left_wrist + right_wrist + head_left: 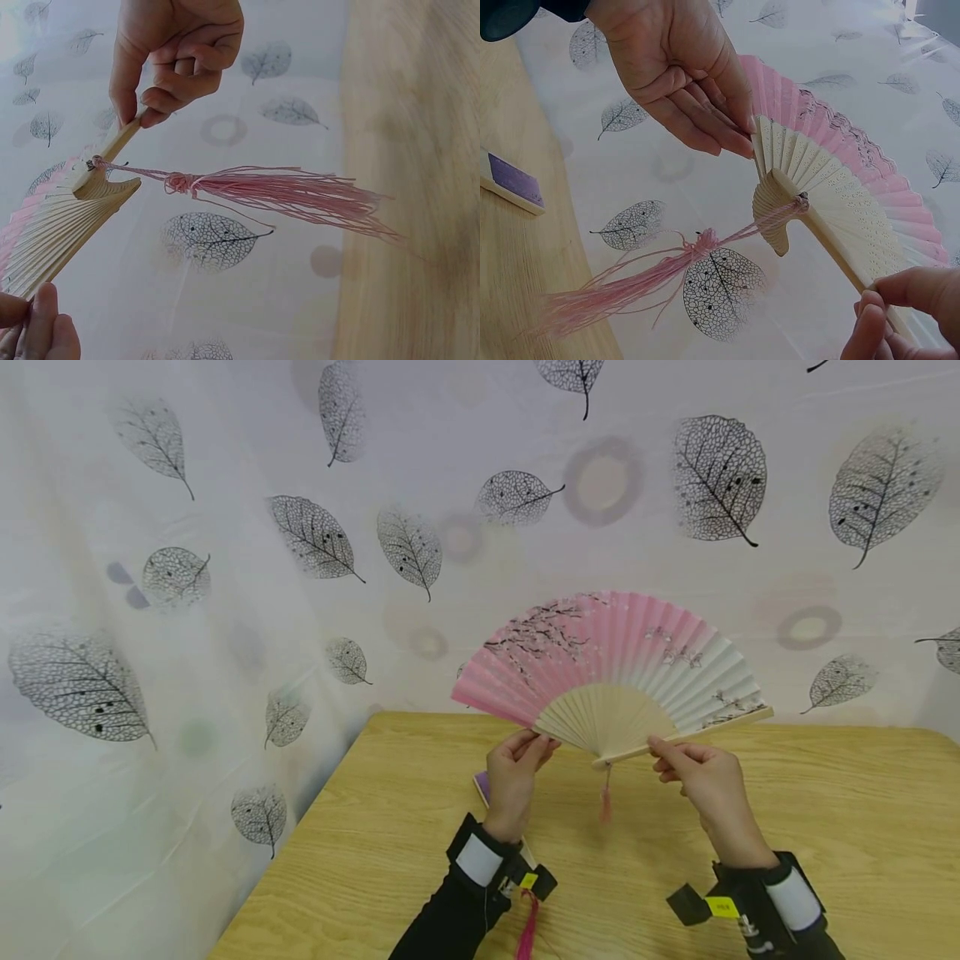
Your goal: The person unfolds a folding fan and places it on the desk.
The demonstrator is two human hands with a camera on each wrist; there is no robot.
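A pink-and-white folding fan (615,652) printed with blossom branches is spread wide above the table. My left hand (516,768) pinches its left edge low on the wooden ribs (840,187). With thumb and fingers, my right hand (705,777) grips the outer stick on the right side. A pink tassel (285,195) hangs from the pivot between the hands. Both wrist views show the two hands on opposite edges of the fan. Under my left forearm lies a folded fan with a purple end (514,180), partly hidden.
The wooden table (847,827) reaches back to a pale leaf-printed curtain (465,435), which also runs down its left side. A magenta tassel (528,927) lies near the front, beside my left wrist strap.
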